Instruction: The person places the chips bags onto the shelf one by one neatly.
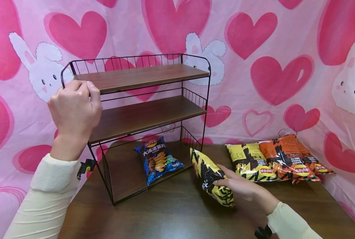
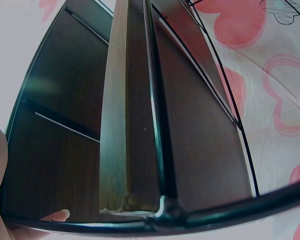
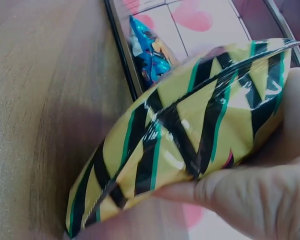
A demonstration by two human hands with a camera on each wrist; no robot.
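Observation:
My left hand (image 1: 76,108) grips the black metal frame at the upper left of a three-tier shelf rack (image 1: 153,114). In the left wrist view a fingertip (image 2: 63,215) shows by the dark rail. Low in front of the rack's right side, my right hand (image 1: 240,184) holds a yellow and black chip bag (image 1: 211,179), thumb on one face and fingers behind it. The bag is tilted, its upper end toward the rack, and its striped end (image 3: 190,125) fills the right wrist view. A blue chip bag (image 1: 159,159) leans back on the rack's bottom shelf (image 1: 120,176).
At the back right of the brown table (image 1: 171,212) lie another yellow and black chip bag (image 1: 250,161) and orange chip bags (image 1: 285,157), side by side and overlapping. A pink curtain with hearts (image 1: 249,33) hangs behind. The rack's upper shelves (image 1: 147,76) hold nothing.

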